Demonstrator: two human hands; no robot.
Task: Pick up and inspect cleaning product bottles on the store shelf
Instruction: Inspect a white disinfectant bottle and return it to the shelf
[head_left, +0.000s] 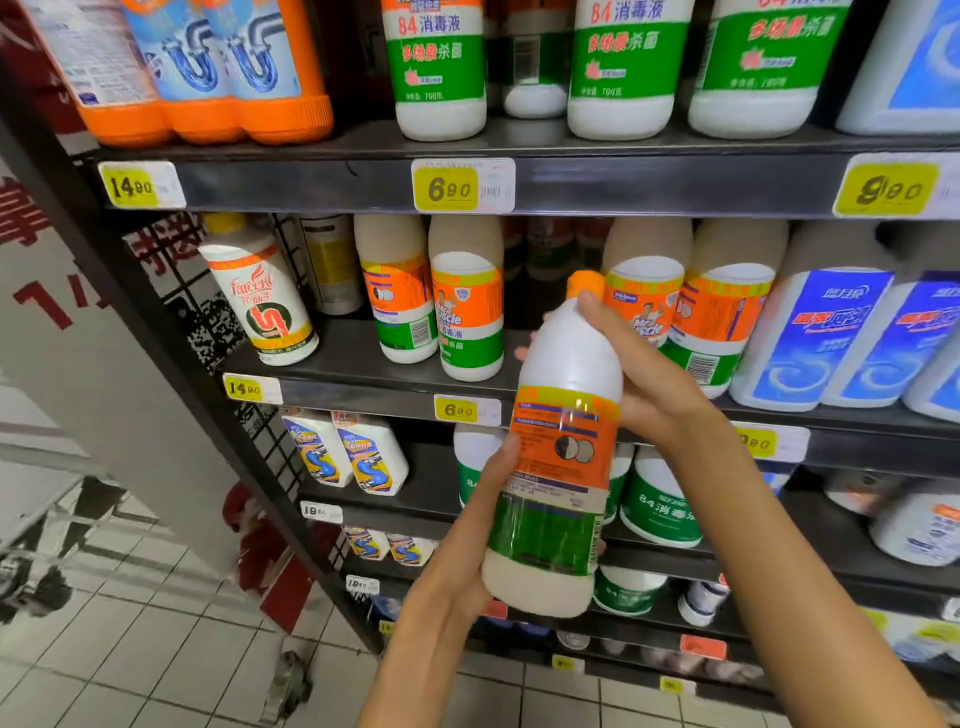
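Held bottle (558, 457) label print blurred (perhaps instructions), top-shelf bottles (441, 67) cropped

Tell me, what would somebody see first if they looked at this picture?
First, the white bottle with an orange and green label, held up in the middle by the left hand low down and the right hand near its neck. Next, the yellow price tags along the dark shelf edges.

yellow price tags (451, 189), white tiled floor (156, 649)

A shop aisle of cleaning products.
Dark shelves (571, 182) hold rows of matching bottles (467, 312), with yellow price tags (447, 188) along each edge.
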